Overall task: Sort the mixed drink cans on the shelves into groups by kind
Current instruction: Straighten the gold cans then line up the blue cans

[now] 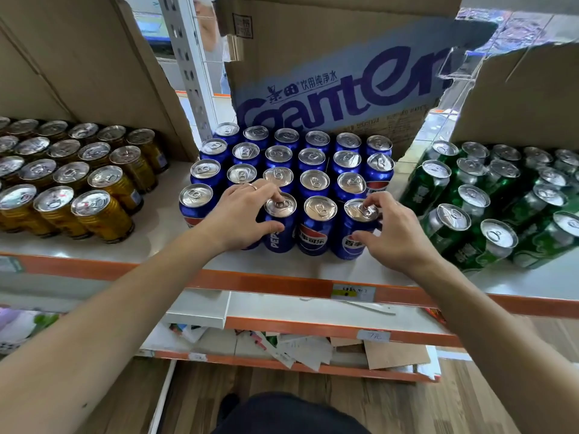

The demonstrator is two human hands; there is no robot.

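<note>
Gripping two cans at once near the front edge of the shelf (282, 281), a smooth white board with an orange metal lip; left hand (241, 211) curls over a blue Pepsi can (279, 227) in the front row, fingertips on its brushed silver lid, thumb pressed to the glossy painted wall; thin ring (252, 187) on one finger; right hand (394, 233) holds the end blue can (352, 236) at the front right corner of the same block, fingers bent over the lid rim, thumb on the side beside the red, white and blue emblem; both cans upright on the shelf; blue cans (313, 158) stand in tight rows behind, round lids with pull tabs, running back to a corrugated cardboard box (329, 73) printed in blue at the rear edge; gold cans (94, 183), ribbed walls, fill the left end; green cans (488, 208), shiny, fill the right end, apart from the blue block; paper price label (353, 292) stuck on the orange lip.
</note>
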